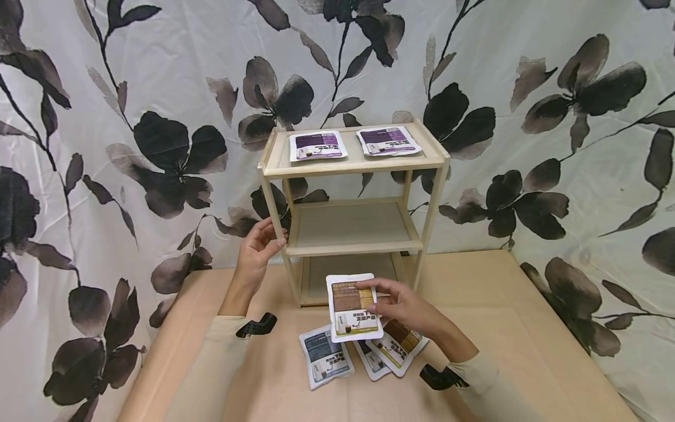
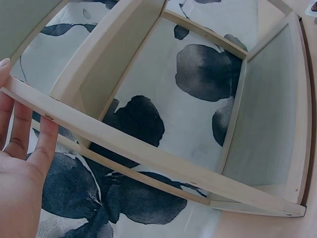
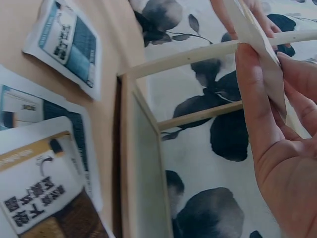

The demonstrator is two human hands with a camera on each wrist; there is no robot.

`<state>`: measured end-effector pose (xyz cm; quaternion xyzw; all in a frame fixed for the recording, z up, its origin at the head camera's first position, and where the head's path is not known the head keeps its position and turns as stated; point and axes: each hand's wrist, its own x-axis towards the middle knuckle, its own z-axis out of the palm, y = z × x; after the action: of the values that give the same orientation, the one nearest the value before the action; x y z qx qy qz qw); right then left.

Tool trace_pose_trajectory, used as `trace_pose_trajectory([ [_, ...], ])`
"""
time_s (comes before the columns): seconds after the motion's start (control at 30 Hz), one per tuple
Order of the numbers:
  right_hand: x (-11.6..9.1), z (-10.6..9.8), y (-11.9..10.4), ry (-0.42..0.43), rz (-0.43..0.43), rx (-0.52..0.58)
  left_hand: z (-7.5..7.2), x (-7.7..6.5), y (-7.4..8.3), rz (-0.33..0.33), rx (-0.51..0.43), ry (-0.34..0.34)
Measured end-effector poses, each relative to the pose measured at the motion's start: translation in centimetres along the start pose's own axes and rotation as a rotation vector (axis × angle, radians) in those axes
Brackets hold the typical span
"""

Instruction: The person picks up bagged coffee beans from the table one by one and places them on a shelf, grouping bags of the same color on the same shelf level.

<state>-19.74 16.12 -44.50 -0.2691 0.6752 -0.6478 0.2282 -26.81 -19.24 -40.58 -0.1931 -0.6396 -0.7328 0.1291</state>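
Pinched a brown packet [image 1: 349, 310] by its right edge between thumb and fingers of the right hand [image 1: 408, 308], above the tabletop [image 1: 501, 305], before the bottom shelf's [image 1: 314, 284] front edge. Clasped the left front post [image 1: 275, 208] of the wooden rack [image 1: 353, 248] with the left hand [image 1: 255, 252]. Had two blue packets [image 1: 327, 358] and another brown packet [image 1: 403, 341] lying below, two purple packets [image 1: 316, 146] on the top shelf [image 1: 350, 167]. Could have lost the packet through that one-sided pinch, or bumped the middle shelf [image 1: 353, 225] by lifting too close.

Bright, even head view, soft shadows on table [image 1: 527, 351], dimmer, slightly blurred wrist views
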Motion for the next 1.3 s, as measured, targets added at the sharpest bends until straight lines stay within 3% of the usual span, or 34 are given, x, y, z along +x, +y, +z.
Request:
trace_pose_trajectory([
  [1.13,1.8,-4.0,-7.3,0.133,-0.036,0.004,0.1,0.0,0.1,-0.009,0.014,-0.004],
  [1.3,2.4,-4.8,-7.7,0.171,-0.029,-0.036,0.1,-0.1,0.1,-0.002,0.009,-0.005],
])
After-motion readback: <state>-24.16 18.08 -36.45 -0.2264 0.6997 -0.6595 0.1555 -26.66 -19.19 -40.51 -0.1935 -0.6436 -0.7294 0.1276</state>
